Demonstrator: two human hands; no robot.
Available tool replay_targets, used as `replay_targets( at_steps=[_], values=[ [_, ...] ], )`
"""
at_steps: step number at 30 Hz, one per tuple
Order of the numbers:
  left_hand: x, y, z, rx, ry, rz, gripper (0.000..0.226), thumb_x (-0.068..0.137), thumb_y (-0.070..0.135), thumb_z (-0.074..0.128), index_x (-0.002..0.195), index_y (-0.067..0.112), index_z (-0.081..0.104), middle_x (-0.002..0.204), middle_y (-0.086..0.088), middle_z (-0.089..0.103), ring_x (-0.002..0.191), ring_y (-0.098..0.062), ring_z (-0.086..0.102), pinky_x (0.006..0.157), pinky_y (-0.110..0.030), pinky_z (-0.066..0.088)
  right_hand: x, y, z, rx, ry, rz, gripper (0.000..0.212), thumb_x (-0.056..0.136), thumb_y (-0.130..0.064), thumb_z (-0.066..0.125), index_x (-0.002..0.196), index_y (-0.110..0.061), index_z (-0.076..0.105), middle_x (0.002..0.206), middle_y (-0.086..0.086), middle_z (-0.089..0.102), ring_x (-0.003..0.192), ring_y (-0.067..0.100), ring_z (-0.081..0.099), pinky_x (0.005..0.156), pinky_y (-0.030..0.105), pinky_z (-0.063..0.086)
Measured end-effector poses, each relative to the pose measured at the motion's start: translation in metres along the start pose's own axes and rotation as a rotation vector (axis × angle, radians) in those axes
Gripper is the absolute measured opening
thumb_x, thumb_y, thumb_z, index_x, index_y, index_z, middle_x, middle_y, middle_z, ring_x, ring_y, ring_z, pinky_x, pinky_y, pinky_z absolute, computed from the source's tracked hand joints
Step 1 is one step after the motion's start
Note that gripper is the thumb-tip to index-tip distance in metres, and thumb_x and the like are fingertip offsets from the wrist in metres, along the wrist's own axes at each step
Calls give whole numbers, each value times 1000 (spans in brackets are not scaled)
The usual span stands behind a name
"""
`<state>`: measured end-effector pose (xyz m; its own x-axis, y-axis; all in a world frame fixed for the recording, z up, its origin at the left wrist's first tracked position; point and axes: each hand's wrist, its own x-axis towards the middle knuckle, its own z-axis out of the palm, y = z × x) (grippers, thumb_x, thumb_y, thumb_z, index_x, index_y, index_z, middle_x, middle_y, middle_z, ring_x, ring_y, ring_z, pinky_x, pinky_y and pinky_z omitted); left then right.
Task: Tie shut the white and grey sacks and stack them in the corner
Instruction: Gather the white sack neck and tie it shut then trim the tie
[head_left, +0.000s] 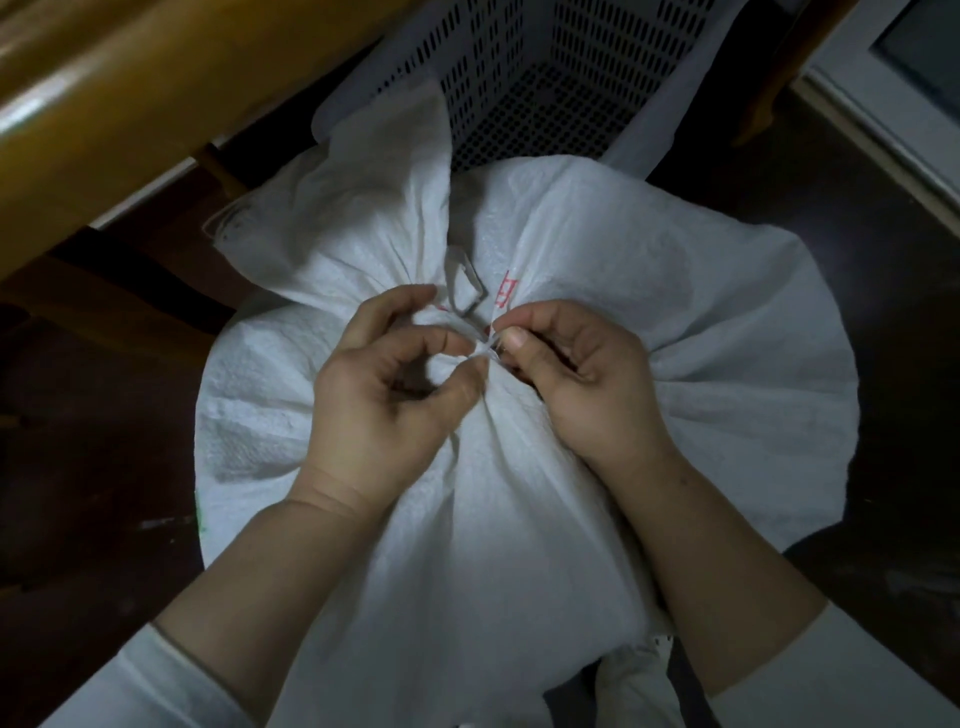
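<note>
Head view, looking straight down: at far left, a varnished wooden rail (104, 104) crosses the upper corner above a dark floor (78, 415). A full white sack (649, 389) of woven plastic fills the centre of the frame, its gathered mouth bunched into a neck (363, 218) that flops up and to the left. The left hand (395, 384) pinches one end of a thin white tie string (485, 349) between thumb and forefinger, the other fingers loosely curled. A loop of flat white strap (465, 283) lies on the sack just above the hands. The right hand (576, 374) pinches the string's other end close beside the left, at the sack's cinched throat. Red printing (505, 291) shows in the folds by the right fingertips, too creased to read. Behind the sack stands a perforated grey plastic basket (519, 67); a white door frame (883, 119) edges the upper right.
</note>
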<state>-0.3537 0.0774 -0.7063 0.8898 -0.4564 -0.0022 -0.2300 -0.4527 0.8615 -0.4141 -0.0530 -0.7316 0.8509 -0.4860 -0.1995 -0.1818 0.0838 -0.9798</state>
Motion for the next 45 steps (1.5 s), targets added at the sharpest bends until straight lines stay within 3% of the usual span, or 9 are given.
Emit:
replay_targets(
  at_steps=[4, 11, 23, 28, 33, 36, 41, 43, 45],
  values=[
    [8, 4, 3, 19, -1, -35, 9, 72, 20, 72, 74, 27, 67, 97, 2, 56, 87, 18, 54, 71, 0, 40, 3, -1, 1, 2, -4, -3, 12, 87, -5, 60, 87, -15, 68, 77, -3, 68, 70, 3, 64, 73, 17, 51],
    [9, 3, 7, -65, -70, -73, 12, 74, 13, 73, 72, 25, 69, 110, 1, 59, 65, 11, 50, 67, 1, 34, 0, 0, -9, 250, -19, 134, 20, 78, 6, 66, 87, -12, 70, 80, 4, 72, 73, 6, 67, 70, 17, 52],
    [17, 6, 7, -32, -156, -131, 5, 67, 26, 68, 65, 23, 71, 104, 13, 57, 110, -10, 52, 84, -14, 37, 3, 0, -18, 328, -113, 246, 12, 77, 4, 66, 78, -7, 72, 67, 2, 72, 60, 8, 64, 61, 17, 52],
    [22, 5, 8, -18, -165, -105, 6, 67, 26, 69, 72, 23, 72, 101, 15, 56, 114, -12, 51, 101, -31, 42, 9, -2, -20, 269, -207, 254, 15, 74, -1, 70, 76, -14, 75, 74, 2, 75, 74, 12, 70, 73, 22, 54],
    [22, 4, 8, -8, -141, -97, 9, 67, 26, 70, 75, 22, 72, 100, 13, 56, 112, -11, 51, 96, -24, 39, 6, -3, -19, 383, -179, 276, 18, 75, -1, 67, 88, -10, 75, 83, 6, 75, 83, 16, 71, 82, 26, 55],
    [17, 5, 10, 0, -145, -94, 5, 68, 28, 68, 73, 27, 70, 101, 13, 55, 111, -11, 51, 89, -21, 38, 3, -4, -16, 473, -90, 324, 19, 75, 0, 66, 89, -11, 75, 74, 4, 73, 70, 11, 67, 75, 22, 56],
    [17, 3, 11, -14, -85, -71, 17, 66, 34, 75, 81, 33, 67, 104, 9, 58, 110, -16, 54, 87, -26, 44, 3, -20, -11, 293, 53, 267, 24, 73, 5, 70, 88, -14, 71, 66, 6, 69, 54, 8, 60, 45, 16, 43],
    [16, 4, 13, 7, -48, 7, 27, 66, 38, 76, 92, 31, 69, 104, 6, 61, 110, -20, 55, 95, -42, 46, 7, -31, -13, 87, 99, 225, 24, 71, 4, 72, 80, -17, 65, 64, 2, 67, 55, 7, 62, 49, 16, 47],
    [16, 11, 16, 93, -18, 95, 20, 70, 33, 76, 86, 22, 74, 98, 8, 62, 110, -19, 52, 97, -41, 45, 13, -39, -13, -180, 111, 153, 33, 73, 4, 68, 68, -26, 57, 61, -8, 62, 58, 5, 61, 56, 20, 49]
  ],
)
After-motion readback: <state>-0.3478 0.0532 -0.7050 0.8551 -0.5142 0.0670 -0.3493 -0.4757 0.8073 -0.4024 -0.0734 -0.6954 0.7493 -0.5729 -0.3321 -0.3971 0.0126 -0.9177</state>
